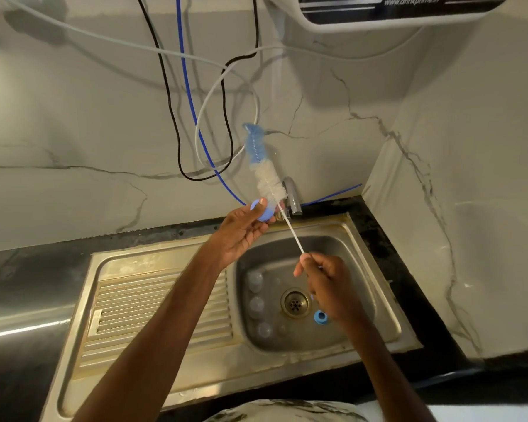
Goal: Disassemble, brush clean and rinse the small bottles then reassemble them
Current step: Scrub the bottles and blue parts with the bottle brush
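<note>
The right hand (326,287), nearest and right of centre, has its fingers curled round the thin white handle end of a bottle brush (262,166), held above the sink basin (381,303). Just beside this hand, on the basin floor right of the drain (295,303), lies a second blue cap (320,317). Along the basin's left side three clear small bottles (256,307) stand in a near-to-far row, faint against the steel. Left of the basin lies the ribbed drainboard (162,312), set into a dark counter (22,269).

Farther off, the left hand (244,229) pinches a blue cap (261,210) between thumb and fingers over the far rim of the sink. The brush's stem slants up and left from the right hand, passing just right of this cap; its white bristles begin beside the cap and turn to blue at the far tip. Whether any bristles sit inside the cap cannot be told.

Just right of the brush a chrome tap (292,196) rises from the far edge. Behind, on the marble wall (73,132), black, blue and white cables (189,111) hang in loops, and a water purifier (393,10) sits at the far right.
</note>
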Demonstrator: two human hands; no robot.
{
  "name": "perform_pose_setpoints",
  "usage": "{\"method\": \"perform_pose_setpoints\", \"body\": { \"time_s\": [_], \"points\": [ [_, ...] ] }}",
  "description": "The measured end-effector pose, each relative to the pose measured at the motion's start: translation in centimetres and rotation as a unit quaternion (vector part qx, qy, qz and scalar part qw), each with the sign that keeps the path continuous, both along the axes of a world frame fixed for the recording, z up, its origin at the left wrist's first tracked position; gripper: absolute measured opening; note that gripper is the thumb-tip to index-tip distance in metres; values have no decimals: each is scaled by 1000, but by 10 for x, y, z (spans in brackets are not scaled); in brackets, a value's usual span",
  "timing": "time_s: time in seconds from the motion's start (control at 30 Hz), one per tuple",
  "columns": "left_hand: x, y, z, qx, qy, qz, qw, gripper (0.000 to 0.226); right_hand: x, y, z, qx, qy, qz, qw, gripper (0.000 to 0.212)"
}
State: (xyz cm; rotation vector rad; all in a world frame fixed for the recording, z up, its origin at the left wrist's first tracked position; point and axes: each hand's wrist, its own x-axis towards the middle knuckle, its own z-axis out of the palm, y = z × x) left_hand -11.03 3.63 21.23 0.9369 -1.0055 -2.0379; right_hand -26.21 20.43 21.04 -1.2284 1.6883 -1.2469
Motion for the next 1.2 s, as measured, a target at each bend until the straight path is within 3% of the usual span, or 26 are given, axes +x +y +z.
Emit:
{"method": "perform_pose_setpoints", "body": {
  "time_s": [0.13, 0.27, 0.37, 0.47, 0.67, 0.73, 0.87, 1.03, 1.2],
  "points": [
    [11, -15, 10, -78, -61, -13, 995, 50, -3, 17, -7, 11, -67, 38, 997, 39],
    [14, -12, 14, -130, -126, -102, 978, 37, -7, 11, -3, 29, -104, 59, 992, 39],
    [16, -16, 21, -172, -143, -153, 963, 37, -10, 3, 1, 42, -126, 69, 989, 39],
    [24, -30, 27, -194, -154, -143, 958, 35, -14, 14, -5, 59, -141, 80, 985, 41],
    [12, -43, 3, -247, -221, -228, 915, 59, -22, -1, -1, 62, -151, 90, 983, 39],
    [7, -46, 6, -259, -211, -202, 921, 61, -25, -2, -3, 62, -164, 89, 980, 39],
    [5, -52, 12, -220, -177, -76, 956, 29, -34, 9, -11, 85, -171, 70, 979, 41],
    [-31, -28, 1, -254, -212, -182, 926, 38, -46, -6, -9, 83, -179, 57, 979, 39],
    [-44, -30, -1, -190, -210, -49, 958, 30, -58, 9, -23, 101, -208, 24, 973, 40]
  ]
}}
